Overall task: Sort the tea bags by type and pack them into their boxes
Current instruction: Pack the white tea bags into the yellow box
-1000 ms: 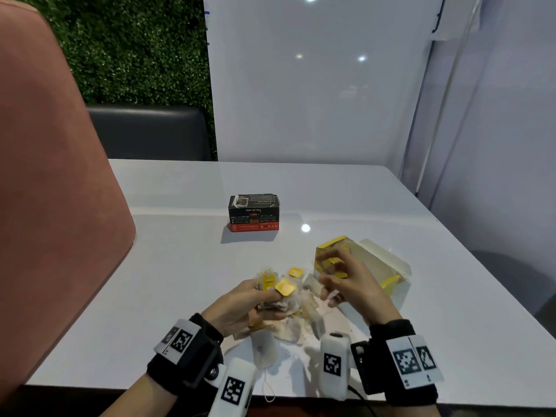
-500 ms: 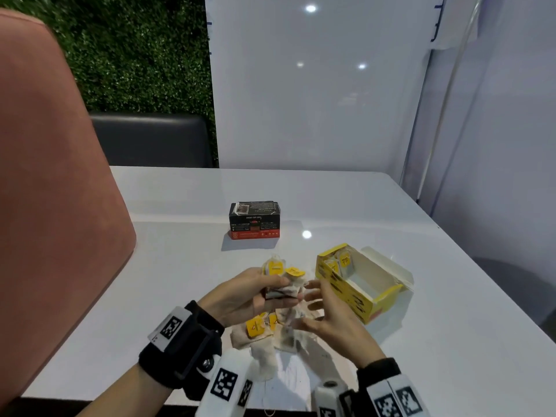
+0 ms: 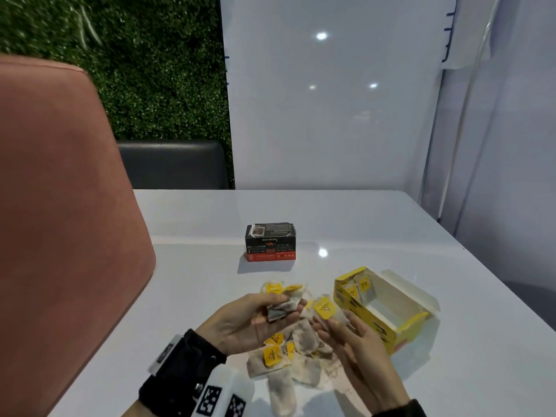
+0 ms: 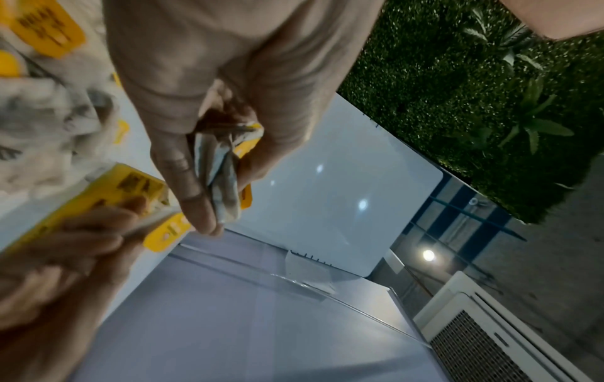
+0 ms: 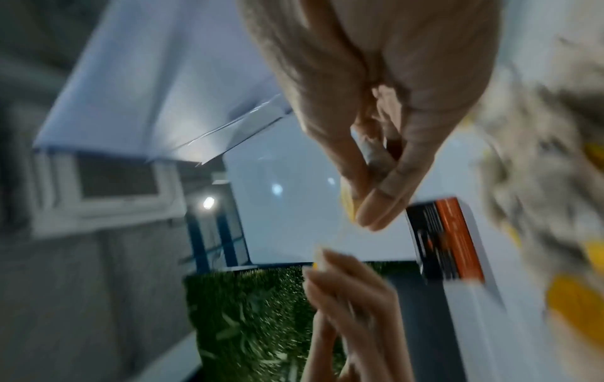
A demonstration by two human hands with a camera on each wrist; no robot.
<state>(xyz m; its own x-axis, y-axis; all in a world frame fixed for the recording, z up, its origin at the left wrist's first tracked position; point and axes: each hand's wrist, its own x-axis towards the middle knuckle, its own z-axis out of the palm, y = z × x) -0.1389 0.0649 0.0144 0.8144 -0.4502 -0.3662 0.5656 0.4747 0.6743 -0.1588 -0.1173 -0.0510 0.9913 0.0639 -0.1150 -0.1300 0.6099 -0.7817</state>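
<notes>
My left hand [image 3: 293, 311] is raised over the table and grips a small bundle of tea bags [image 3: 281, 308] with yellow tags; the left wrist view shows the fingers [image 4: 196, 186] curled round the bundle [image 4: 222, 178]. Just to its right, my right hand [image 3: 332, 322] pinches one tea bag by its top, with the yellow tag [image 3: 325, 308] sticking up. The blurred right wrist view shows thumb and finger pressed on that tea bag [image 5: 376, 160]. A loose pile of tea bags [image 3: 301, 356] lies under both hands. The open yellow box [image 3: 379, 323] stands right of my hands with a few bags inside.
A closed black and red tea box [image 3: 270, 242] stands further back at the middle of the white table [image 3: 180, 281]. A pink chair back [image 3: 60, 221] fills the left. The table's right edge [image 3: 496, 296] is close behind the yellow box.
My right hand came back from the yellow box to the pile and lifted one yellow-tagged bag beside the left hand. The left hand still grips its bundle.
</notes>
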